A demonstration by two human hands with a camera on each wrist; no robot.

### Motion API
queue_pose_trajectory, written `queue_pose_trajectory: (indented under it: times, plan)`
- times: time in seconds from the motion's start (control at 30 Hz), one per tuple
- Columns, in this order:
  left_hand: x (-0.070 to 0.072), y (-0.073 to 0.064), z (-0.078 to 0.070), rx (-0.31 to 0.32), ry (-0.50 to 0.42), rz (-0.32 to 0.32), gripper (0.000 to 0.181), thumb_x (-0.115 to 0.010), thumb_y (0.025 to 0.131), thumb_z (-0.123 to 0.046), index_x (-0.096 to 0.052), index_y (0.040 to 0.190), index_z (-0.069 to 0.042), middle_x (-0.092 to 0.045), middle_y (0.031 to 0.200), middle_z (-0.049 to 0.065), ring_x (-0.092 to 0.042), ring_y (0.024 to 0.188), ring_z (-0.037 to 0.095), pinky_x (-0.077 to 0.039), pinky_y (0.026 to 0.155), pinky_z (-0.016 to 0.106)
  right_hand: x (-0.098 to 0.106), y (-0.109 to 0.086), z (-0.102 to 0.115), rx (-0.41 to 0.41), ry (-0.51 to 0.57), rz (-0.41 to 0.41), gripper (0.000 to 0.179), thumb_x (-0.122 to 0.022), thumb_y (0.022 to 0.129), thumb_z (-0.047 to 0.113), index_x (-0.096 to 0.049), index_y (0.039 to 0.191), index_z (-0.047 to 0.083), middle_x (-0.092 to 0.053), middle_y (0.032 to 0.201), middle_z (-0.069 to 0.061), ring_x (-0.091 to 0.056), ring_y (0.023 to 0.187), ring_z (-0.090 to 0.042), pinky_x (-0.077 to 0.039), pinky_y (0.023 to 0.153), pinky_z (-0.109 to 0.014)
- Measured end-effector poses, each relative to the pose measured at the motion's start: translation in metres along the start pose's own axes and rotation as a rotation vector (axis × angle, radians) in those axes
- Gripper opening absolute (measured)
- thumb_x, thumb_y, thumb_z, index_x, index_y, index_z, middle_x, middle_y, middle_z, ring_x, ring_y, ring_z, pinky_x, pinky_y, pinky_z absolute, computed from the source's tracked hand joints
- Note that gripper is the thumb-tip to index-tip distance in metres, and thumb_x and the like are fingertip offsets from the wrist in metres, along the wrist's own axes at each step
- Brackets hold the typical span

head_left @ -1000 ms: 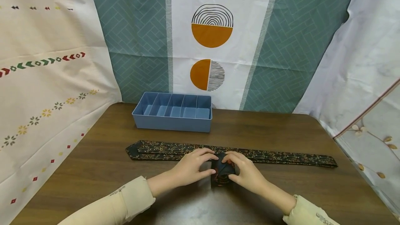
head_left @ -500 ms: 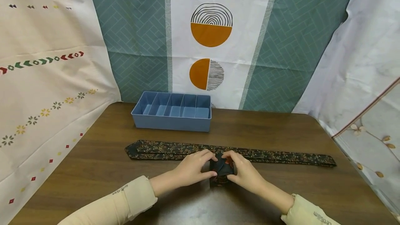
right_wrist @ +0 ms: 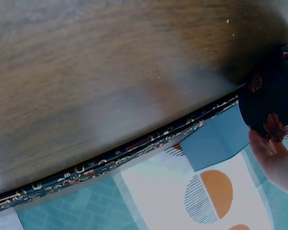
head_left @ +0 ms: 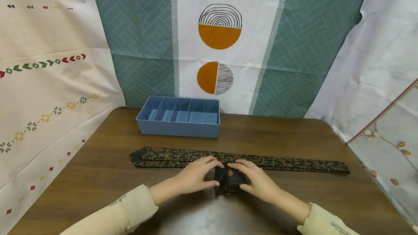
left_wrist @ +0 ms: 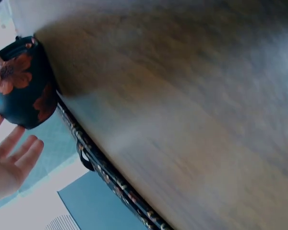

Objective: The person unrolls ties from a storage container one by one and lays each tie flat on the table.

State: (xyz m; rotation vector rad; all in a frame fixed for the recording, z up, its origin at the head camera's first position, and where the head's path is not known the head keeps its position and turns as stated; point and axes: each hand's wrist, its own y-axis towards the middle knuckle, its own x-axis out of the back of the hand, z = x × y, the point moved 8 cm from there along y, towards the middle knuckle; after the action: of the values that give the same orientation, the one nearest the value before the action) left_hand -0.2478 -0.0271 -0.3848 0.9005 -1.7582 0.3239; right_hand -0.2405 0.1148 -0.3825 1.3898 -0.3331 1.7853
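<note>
Patterned tie [head_left: 277,162]: I see it across the table [head_left: 277,133], beyond both hands.
Blue tray [head_left: 177,128]: 5 compartments, behind the tie.
Left hand [head_left: 197,177]: thumb and fingers curl round the roll's left side.
Floral roll [head_left: 232,179]: on the table, between the 2 hands.
Right hand [head_left: 261,183]: grips its right side.

The left hand [head_left: 196,176] and right hand [head_left: 259,180] partly hide the rolled dark cloth [head_left: 231,179] and stretches of the patterned tie [head_left: 295,164] behind. Both wrist views crop that cloth. The worktop's [head_left: 277,137] near edge falls outside the head view. Lettering [head_left: 117,200] on the left sleeve [head_left: 138,206] is too small to read.
</note>
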Motion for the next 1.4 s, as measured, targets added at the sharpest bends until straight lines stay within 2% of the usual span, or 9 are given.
queue_pose_trajectory:
  times: [0.1, 0.33, 0.47, 0.57, 0.73, 0.87, 1.1, 1.27, 1.4]
  plan:
    - [0.002, -0.001, 0.003, -0.006, 0.004, 0.018, 0.043, -0.069, 0.086, -0.033, -0.056, 0.124, -0.019, -0.059, 0.125, 0.0, -0.056, 0.117, 0.018, -0.05, 0.094, 0.039, 0.001, 0.0, 0.0, 0.004, -0.03, 0.015, 0.063, -0.077, 0.074, 0.005, -0.053, 0.132, 0.015, -0.054, 0.128, -0.017, -0.057, 0.112, -0.034, -0.054, 0.08, -0.044]
    - [0.002, -0.004, 0.009, 0.007, -0.025, 0.035, 0.032, -0.058, 0.094, -0.033, -0.059, 0.121, -0.017, -0.063, 0.119, -0.001, -0.061, 0.11, 0.015, -0.051, 0.091, 0.036, 0.0, 0.001, 0.002, 0.02, -0.082, 0.046, 0.062, -0.08, 0.072, 0.008, -0.055, 0.129, 0.01, -0.045, 0.143, -0.015, -0.05, 0.124, -0.036, -0.049, 0.093, -0.047]
    - [0.0, -0.004, 0.01, -0.003, -0.009, 0.042, 0.03, -0.057, 0.094, -0.033, -0.06, 0.118, -0.015, -0.063, 0.118, -0.001, -0.062, 0.108, 0.015, -0.052, 0.089, 0.034, 0.0, 0.001, 0.006, 0.07, -0.187, 0.036, 0.072, -0.083, 0.069, 0.012, -0.051, 0.133, 0.004, -0.045, 0.144, -0.012, -0.044, 0.131, -0.034, -0.046, 0.098, -0.046]
    - [-0.001, -0.005, 0.011, -0.021, -0.005, 0.076, 0.027, -0.059, 0.093, -0.031, -0.06, 0.115, -0.015, -0.063, 0.116, -0.001, -0.062, 0.102, 0.015, -0.052, 0.085, 0.032, -0.001, 0.0, 0.01, 0.114, -0.239, 0.03, 0.075, -0.084, 0.068, 0.014, -0.049, 0.133, 0.001, -0.048, 0.14, -0.014, -0.045, 0.13, -0.033, -0.047, 0.098, -0.045]
    - [-0.003, -0.005, 0.012, -0.072, 0.038, 0.158, 0.024, -0.057, 0.095, -0.03, -0.062, 0.114, -0.016, -0.061, 0.115, -0.002, -0.061, 0.098, 0.013, -0.052, 0.084, 0.028, -0.001, -0.001, 0.008, 0.13, -0.271, 0.057, 0.072, -0.083, 0.069, 0.016, -0.05, 0.133, 0.008, -0.051, 0.135, -0.016, -0.054, 0.12, -0.032, -0.051, 0.093, -0.044]
    - [-0.004, -0.005, 0.013, -0.107, 0.087, 0.206, 0.025, -0.056, 0.095, -0.028, -0.063, 0.116, -0.015, -0.061, 0.116, -0.001, -0.061, 0.103, 0.013, -0.051, 0.089, 0.029, -0.002, 0.0, 0.004, 0.148, -0.322, 0.096, 0.073, -0.082, 0.071, 0.021, -0.05, 0.136, 0.016, -0.051, 0.134, -0.015, -0.057, 0.116, -0.032, -0.053, 0.089, -0.043]
    - [-0.009, -0.008, 0.016, -0.117, 0.175, 0.299, 0.031, -0.056, 0.095, -0.028, -0.064, 0.122, -0.015, -0.06, 0.123, 0.004, -0.06, 0.112, 0.017, -0.05, 0.094, 0.031, -0.001, -0.002, 0.004, 0.202, -0.371, 0.114, 0.069, -0.082, 0.072, 0.022, -0.053, 0.134, 0.013, -0.048, 0.137, -0.016, -0.054, 0.119, -0.033, -0.051, 0.092, -0.044]
    - [-0.013, -0.011, 0.018, -0.124, 0.207, 0.317, 0.031, -0.057, 0.095, -0.028, -0.064, 0.122, -0.015, -0.06, 0.123, 0.004, -0.059, 0.112, 0.016, -0.05, 0.094, 0.03, 0.002, -0.003, 0.006, 0.255, -0.424, 0.086, 0.064, -0.082, 0.071, 0.024, -0.058, 0.128, 0.009, -0.046, 0.143, -0.012, -0.044, 0.131, -0.032, -0.046, 0.099, -0.046]
    - [-0.015, -0.012, 0.017, -0.152, 0.251, 0.308, 0.03, -0.058, 0.094, -0.029, -0.066, 0.119, -0.016, -0.06, 0.123, 0.003, -0.058, 0.113, 0.015, -0.05, 0.093, 0.029, 0.003, -0.004, 0.007, 0.28, -0.436, 0.089, 0.063, -0.083, 0.07, 0.024, -0.058, 0.125, 0.006, -0.049, 0.141, -0.012, -0.047, 0.129, -0.031, -0.047, 0.098, -0.044]
